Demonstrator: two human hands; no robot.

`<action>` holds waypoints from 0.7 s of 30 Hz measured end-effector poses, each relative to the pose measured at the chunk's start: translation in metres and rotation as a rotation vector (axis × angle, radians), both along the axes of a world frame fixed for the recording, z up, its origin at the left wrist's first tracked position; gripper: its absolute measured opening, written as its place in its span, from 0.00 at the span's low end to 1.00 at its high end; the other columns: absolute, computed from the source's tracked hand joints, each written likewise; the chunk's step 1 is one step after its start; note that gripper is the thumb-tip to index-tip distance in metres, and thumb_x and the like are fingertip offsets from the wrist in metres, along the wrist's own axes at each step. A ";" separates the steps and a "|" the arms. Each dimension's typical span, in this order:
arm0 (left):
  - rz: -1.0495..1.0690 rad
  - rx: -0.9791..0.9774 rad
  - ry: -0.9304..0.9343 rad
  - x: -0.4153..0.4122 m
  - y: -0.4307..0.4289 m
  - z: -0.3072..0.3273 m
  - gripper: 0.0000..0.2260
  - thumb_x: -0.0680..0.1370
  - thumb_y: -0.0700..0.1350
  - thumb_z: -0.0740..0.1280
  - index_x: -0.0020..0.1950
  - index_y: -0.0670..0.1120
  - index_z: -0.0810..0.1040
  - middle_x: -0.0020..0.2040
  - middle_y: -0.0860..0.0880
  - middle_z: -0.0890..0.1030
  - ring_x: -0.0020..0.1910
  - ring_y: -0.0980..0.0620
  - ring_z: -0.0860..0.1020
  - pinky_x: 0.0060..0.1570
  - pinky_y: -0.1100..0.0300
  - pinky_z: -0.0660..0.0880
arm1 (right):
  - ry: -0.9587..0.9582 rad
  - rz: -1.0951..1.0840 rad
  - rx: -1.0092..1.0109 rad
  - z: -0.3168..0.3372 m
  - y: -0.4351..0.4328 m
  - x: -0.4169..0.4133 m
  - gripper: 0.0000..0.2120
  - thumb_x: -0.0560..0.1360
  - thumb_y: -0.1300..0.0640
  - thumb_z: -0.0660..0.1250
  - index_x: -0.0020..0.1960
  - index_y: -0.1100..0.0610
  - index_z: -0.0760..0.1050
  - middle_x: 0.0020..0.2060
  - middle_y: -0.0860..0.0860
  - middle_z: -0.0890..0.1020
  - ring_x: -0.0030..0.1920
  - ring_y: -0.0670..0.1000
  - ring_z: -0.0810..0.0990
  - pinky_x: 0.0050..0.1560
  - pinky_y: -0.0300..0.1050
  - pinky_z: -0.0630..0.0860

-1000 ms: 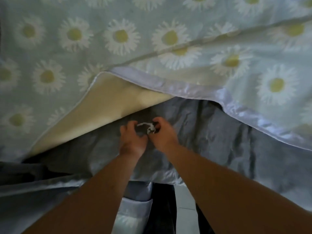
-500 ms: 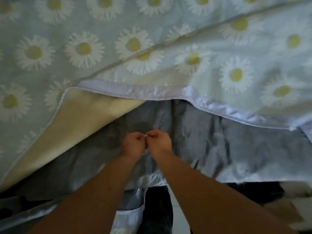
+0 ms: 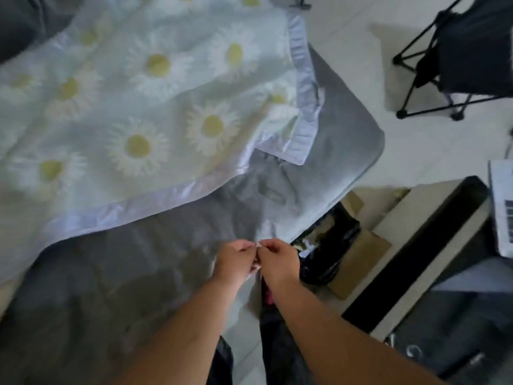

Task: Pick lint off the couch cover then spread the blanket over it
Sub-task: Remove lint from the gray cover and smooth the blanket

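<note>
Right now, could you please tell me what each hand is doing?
Left hand: closed, fingertips pinched on a small white bit of lint.
Right hand: closed, pinching the same lint, touching the left hand.

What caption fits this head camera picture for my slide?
Both hands, left and right, pinch a bit of lint over the grey couch cover, daisy blanket behind.

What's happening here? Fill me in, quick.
A person stands at the edge of a couch with a grey cover. The left hand and right hand are pinched together over its front edge, with a small pale bit, likely lint, between the fingertips. The daisy blanket lies on the couch but leaves the front of the cover bare, so spreading is not yet done.
</note>
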State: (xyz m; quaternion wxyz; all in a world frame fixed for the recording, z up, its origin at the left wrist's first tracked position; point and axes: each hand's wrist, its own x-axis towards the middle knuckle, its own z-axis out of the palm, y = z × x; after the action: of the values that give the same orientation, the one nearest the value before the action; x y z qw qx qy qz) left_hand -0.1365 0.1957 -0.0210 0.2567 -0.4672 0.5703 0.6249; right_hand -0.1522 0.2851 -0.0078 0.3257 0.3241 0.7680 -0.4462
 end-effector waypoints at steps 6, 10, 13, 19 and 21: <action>-0.251 0.095 -0.039 -0.069 0.140 -0.033 0.07 0.76 0.38 0.66 0.38 0.45 0.80 0.32 0.43 0.79 0.29 0.48 0.78 0.32 0.58 0.78 | -0.009 -0.274 0.052 -0.041 0.144 -0.043 0.06 0.72 0.59 0.70 0.39 0.51 0.84 0.36 0.47 0.86 0.38 0.47 0.84 0.37 0.40 0.81; -0.403 0.081 -0.066 -0.086 0.201 -0.086 0.07 0.76 0.42 0.68 0.38 0.48 0.80 0.41 0.41 0.83 0.42 0.41 0.83 0.43 0.50 0.83 | -0.049 -0.392 0.046 -0.100 0.205 -0.049 0.06 0.74 0.58 0.69 0.41 0.53 0.84 0.38 0.50 0.86 0.40 0.50 0.84 0.40 0.41 0.80; -0.463 0.050 -0.118 -0.084 0.226 -0.140 0.06 0.75 0.41 0.67 0.38 0.47 0.80 0.46 0.39 0.84 0.45 0.39 0.83 0.48 0.45 0.81 | -0.086 -0.471 0.005 -0.155 0.227 -0.041 0.06 0.76 0.61 0.68 0.43 0.57 0.84 0.41 0.56 0.87 0.44 0.57 0.85 0.48 0.53 0.84; -0.502 -0.035 -0.104 -0.073 0.234 -0.211 0.07 0.73 0.44 0.67 0.51 0.51 0.77 0.53 0.42 0.83 0.50 0.44 0.81 0.56 0.48 0.79 | -0.113 -0.603 -0.085 -0.221 0.230 -0.035 0.18 0.76 0.61 0.65 0.66 0.53 0.74 0.58 0.48 0.80 0.57 0.56 0.81 0.58 0.56 0.81; -0.501 -0.040 -0.129 -0.062 0.228 -0.211 0.12 0.71 0.47 0.69 0.54 0.53 0.75 0.50 0.45 0.82 0.49 0.44 0.81 0.53 0.49 0.79 | -0.151 -0.557 -0.076 -0.219 0.227 -0.029 0.24 0.77 0.59 0.63 0.72 0.49 0.67 0.57 0.45 0.75 0.58 0.56 0.80 0.58 0.58 0.80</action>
State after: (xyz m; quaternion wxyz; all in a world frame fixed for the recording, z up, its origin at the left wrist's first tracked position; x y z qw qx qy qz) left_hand -0.1985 0.4242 -0.2324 0.4302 -0.3551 0.6630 0.4993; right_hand -0.1808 0.5117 -0.2265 0.2587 0.5422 0.6059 -0.5215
